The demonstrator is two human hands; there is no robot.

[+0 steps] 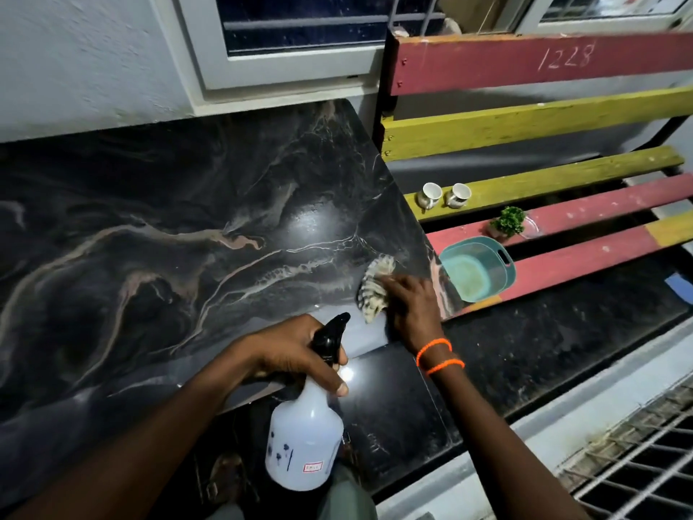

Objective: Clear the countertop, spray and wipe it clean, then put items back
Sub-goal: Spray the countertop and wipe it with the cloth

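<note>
The black marbled countertop [180, 219] fills the left and middle of the view, bare and shiny with wet glare near its right side. My right hand [410, 305] presses a striped grey-white cloth [375, 287] flat on the counter's near right corner. My left hand [296, 350] grips the neck of a translucent white spray bottle [305, 437] with a black trigger head, held over the counter's front edge.
A red and yellow slatted bench [562, 182] stands to the right. On it sit two white cups [444, 195], a small green plant [508, 221] and stacked teal tubs [476, 268]. A window [300, 39] is behind the counter, a metal grate [645, 467] at bottom right.
</note>
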